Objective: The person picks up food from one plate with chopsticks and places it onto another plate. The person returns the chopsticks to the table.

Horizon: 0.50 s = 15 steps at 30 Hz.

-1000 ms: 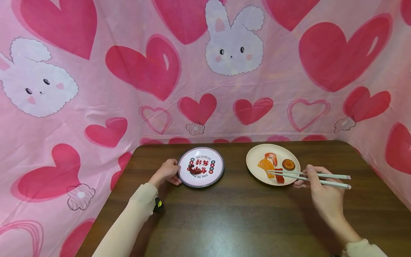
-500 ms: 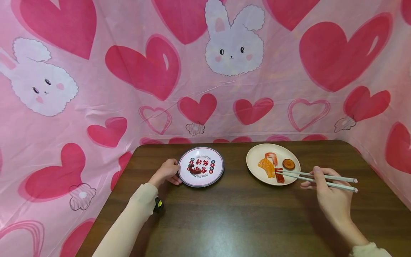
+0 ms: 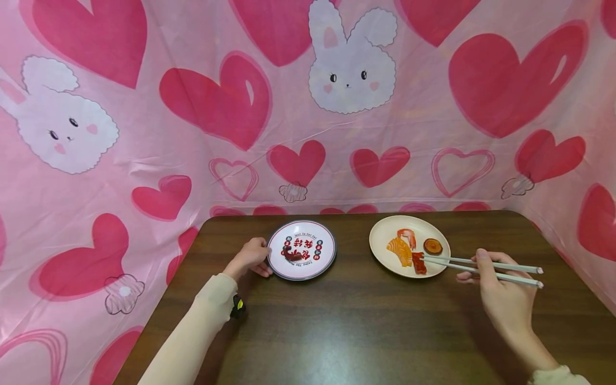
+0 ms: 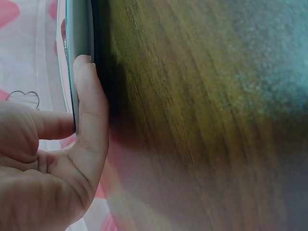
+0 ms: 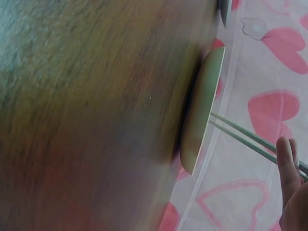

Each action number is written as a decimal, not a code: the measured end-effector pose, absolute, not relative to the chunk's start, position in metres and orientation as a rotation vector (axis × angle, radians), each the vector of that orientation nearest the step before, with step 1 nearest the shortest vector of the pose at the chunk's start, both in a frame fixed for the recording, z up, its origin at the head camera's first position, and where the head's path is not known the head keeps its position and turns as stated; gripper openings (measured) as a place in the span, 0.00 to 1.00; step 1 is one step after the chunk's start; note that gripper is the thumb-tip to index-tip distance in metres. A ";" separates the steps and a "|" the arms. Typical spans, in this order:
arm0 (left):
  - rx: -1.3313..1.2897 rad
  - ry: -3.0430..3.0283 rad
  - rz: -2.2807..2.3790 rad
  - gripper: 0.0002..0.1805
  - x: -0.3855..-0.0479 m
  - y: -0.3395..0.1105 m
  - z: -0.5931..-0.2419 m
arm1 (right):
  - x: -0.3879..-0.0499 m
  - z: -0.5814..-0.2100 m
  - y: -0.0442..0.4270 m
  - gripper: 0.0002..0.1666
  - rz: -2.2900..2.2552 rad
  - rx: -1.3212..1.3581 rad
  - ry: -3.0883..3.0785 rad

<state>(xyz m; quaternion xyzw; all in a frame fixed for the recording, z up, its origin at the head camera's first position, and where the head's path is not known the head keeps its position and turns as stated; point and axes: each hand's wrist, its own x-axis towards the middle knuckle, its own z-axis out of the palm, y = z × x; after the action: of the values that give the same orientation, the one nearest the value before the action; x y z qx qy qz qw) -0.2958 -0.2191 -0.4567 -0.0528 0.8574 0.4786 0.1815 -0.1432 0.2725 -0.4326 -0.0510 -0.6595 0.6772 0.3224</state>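
Observation:
My left hand grips the near left rim of a white plate with printed lettering and a dark red shape. In the left wrist view the thumb meets the plate's edge and the fingers lie along its underside. My right hand holds pale green chopsticks, tips at a red strip of food on a cream plate; whether they pinch it I cannot tell. Beside it lie an orange salmon slice, a shrimp and a round brown piece.
Both plates stand near the far edge of a dark wooden table, with a gap between them. Behind and at the sides hangs a pink cloth with hearts and rabbits. A black band sits on the left wrist.
My right hand has moved right with the chopsticks. Their tips have gone from the salmon slice to the red strip, which has shifted slightly. My left hand has stayed at the white plate.

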 end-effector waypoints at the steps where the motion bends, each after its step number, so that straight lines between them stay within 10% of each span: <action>1: -0.149 2.422 1.350 0.07 -0.296 -0.219 -0.457 | -0.143 -0.432 0.272 0.13 1.783 -0.143 -1.728; 15: -0.148 2.431 1.342 0.06 -0.296 -0.219 -0.458 | -0.140 -0.427 0.270 0.15 1.786 -0.301 -1.750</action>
<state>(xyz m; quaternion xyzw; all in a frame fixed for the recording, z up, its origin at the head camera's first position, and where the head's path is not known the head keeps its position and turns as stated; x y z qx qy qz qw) -0.2965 -0.2189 -0.4578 -0.0523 0.8600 0.4747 0.1796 -0.1398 0.2696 -0.4274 -0.1138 -0.6613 0.6751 0.3065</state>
